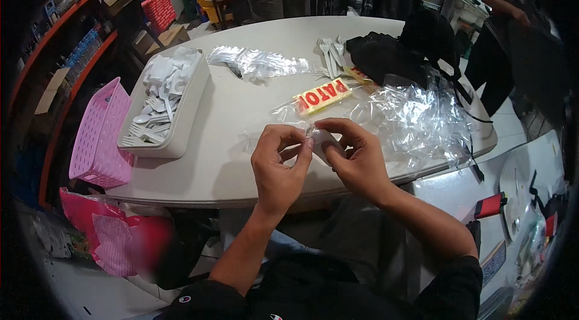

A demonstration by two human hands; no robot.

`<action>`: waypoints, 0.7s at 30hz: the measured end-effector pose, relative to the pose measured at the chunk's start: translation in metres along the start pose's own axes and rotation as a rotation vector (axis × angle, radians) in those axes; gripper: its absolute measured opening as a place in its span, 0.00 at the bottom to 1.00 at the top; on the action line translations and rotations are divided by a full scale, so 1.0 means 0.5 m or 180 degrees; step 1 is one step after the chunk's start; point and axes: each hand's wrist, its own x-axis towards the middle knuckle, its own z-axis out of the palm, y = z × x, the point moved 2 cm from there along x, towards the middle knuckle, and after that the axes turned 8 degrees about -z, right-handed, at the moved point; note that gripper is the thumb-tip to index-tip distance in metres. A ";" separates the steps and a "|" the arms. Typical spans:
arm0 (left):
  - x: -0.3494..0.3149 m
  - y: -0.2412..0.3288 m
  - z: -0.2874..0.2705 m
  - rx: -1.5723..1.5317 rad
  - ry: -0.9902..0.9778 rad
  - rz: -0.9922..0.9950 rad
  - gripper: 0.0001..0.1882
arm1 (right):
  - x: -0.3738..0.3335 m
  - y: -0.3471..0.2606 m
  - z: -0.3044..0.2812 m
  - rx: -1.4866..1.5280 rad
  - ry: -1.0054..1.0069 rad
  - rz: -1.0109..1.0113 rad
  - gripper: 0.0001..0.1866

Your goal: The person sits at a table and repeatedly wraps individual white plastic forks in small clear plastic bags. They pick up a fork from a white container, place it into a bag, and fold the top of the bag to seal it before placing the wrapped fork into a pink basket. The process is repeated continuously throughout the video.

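Above the near part of the table, both my hands pinch one small white, thin, folded piece [324, 141] that looks like paper or tissue, with a clear shiny bit at its top. My left hand [278, 160] closes its thumb and forefinger on the left edge. My right hand [356, 154] grips the other side, its fingers curled. Just beyond them lies a yellow packet [325, 97] with red lettering, next to clear plastic bags [416, 115]. White plastic forks [330, 54] lie farther back.
At left, a beige bin [181, 146] holds white plastic cutlery and white wrapped bundles, beside a pink basket [96, 133]. Flat clear sleeves [265, 63] lie at the table's back. A black bag [386, 57] sits at right. Two other people stand beyond the table [223, 181].
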 end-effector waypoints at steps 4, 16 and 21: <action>0.002 0.000 0.004 0.0032 0.0002 -0.0216 0.08 | -0.005 -0.002 0.004 -0.0092 0.0093 -0.0098 0.18; -0.003 0.003 0.002 0.1183 0.0169 0.1056 0.06 | -0.006 -0.003 0.004 0.0473 0.0256 0.0340 0.18; 0.000 0.013 -0.011 0.1443 0.0039 0.1314 0.06 | -0.004 -0.002 0.006 0.0783 0.0356 0.0563 0.16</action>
